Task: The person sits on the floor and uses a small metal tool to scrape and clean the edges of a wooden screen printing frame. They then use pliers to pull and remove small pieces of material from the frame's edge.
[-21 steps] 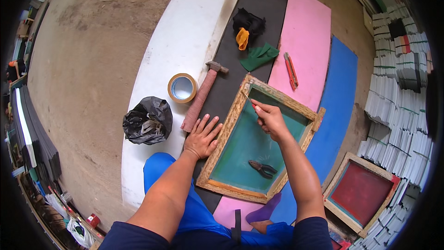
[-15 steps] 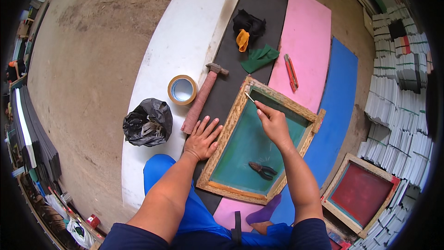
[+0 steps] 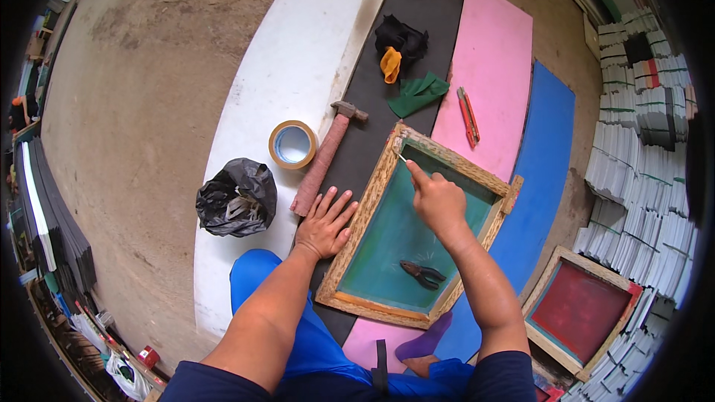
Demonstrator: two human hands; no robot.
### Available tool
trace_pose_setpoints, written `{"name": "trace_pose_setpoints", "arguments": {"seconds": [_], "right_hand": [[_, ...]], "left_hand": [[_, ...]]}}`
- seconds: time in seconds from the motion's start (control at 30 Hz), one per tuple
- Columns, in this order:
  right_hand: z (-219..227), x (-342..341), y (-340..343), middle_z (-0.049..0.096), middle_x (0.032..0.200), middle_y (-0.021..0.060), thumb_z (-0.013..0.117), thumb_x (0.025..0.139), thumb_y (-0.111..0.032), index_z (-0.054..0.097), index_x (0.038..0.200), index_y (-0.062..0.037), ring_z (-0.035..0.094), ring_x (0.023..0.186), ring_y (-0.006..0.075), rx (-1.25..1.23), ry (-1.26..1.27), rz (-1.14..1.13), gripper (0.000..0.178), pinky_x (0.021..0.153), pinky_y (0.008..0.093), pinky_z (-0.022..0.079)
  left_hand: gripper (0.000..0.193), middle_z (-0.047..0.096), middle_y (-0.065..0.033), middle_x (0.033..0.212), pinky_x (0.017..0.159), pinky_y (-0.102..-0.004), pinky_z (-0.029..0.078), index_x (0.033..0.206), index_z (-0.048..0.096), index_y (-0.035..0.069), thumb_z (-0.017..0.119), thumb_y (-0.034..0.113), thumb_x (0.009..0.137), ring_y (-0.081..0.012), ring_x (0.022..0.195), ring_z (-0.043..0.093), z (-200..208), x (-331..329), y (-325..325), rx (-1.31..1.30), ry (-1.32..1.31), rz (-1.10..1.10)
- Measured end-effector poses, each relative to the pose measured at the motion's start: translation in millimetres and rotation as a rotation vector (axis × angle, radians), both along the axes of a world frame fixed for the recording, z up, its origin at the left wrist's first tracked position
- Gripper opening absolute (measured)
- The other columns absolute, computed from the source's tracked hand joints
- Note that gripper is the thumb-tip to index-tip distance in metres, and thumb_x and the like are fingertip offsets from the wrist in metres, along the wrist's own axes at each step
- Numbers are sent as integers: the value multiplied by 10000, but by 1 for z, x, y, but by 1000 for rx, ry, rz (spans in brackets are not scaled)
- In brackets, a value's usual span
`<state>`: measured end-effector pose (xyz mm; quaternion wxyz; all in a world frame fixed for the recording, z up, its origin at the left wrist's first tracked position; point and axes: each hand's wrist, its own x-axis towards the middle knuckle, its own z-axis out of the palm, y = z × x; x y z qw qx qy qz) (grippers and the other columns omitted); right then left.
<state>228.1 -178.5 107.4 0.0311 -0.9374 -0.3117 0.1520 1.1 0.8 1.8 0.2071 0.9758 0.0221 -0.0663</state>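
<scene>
My left hand (image 3: pixel 324 228) lies flat with fingers spread on the black sheet (image 3: pixel 372 134), against the left side of a wooden screen frame (image 3: pixel 367 221) with green mesh (image 3: pixel 387 238). In my right hand (image 3: pixel 438 201) is a thin, pale-shafted tool (image 3: pixel 402 157) like a slim screwdriver, its handle hidden in my fist. My index finger stretches along the shaft, whose tip is at the frame's upper left corner, on the inner edge. Dark-handled pliers (image 3: pixel 423 275) rest on the mesh among small scattered bits. Left of the frame lies a hammer (image 3: pixel 325 156) with a wrapped reddish handle.
A tape roll (image 3: pixel 292 144) and a black plastic bag (image 3: pixel 237 197) with scraps sit on the white sheet (image 3: pixel 283 52). Beyond the frame are black, orange and green cloths (image 3: pixel 418 94) and a red cutter knife (image 3: pixel 468 117). At right stand a red-meshed frame (image 3: pixel 581 309) and stacked white bundles (image 3: pixel 622 164).
My right hand has turned and shifted slightly, its index finger now extended along the tool. The tool's tip has moved a little right and nearer me. My left hand stays in place.
</scene>
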Motion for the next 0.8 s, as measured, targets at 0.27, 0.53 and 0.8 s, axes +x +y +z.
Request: {"name": "trace_pose_setpoints", "arguments": {"seconds": [0.27,0.53,0.8], "right_hand": [[-23,10,-11,673,773,178,621,994,-262,645,1394,-310,702,698,396,262,180,-20,404,626,515,571],[-31,7,-17,669,767,154,653,982,-263,691,1332,-317,694,717,372,296,110,-29,356,621,515,547],[-15,0,-11,660,741,132,672,981,-267,705,1319,-297,681,700,362,230,54,-54,341,617,506,534]], "left_hand": [[617,330,-71,1687,1274,-524,186,1550,498,179,444,391,973,-343,1581,216,3,1,-2,-13,-18,13],[640,276,-40,1712,1288,-508,155,1581,452,219,489,409,971,-312,1596,176,0,1,-1,-8,-11,6],[662,256,-35,1721,1293,-504,141,1593,432,225,514,411,962,-306,1601,161,-2,-1,-1,-5,-16,5]]}}
